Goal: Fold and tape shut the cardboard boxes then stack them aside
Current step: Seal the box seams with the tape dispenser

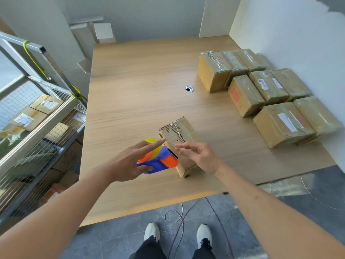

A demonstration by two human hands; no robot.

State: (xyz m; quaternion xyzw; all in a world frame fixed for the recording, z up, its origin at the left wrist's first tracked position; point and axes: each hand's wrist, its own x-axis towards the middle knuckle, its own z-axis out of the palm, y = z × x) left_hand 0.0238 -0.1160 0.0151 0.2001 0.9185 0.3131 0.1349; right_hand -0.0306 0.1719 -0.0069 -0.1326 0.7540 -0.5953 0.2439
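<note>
A small worn cardboard box [180, 133] lies near the front middle of the wooden table [134, 86], its top flaps folded shut with torn edges. A blue and orange tape dispenser [164, 160] with a yellowish tape roll lies against the box's left side. My left hand [130, 163] hovers over the dispenser with fingers spread and straight, holding nothing. My right hand [197, 156] floats over the box's near end, fingers loosely bent, gripping nothing. Several taped boxes [261, 90] are grouped at the table's right side.
A round cable hole [189, 88] sits mid-table. A wire-mesh rack [37, 113] with more cardboard boxes stands to the left. White walls close in behind and at right. Cables [177, 215] lie on the grey floor by my shoes.
</note>
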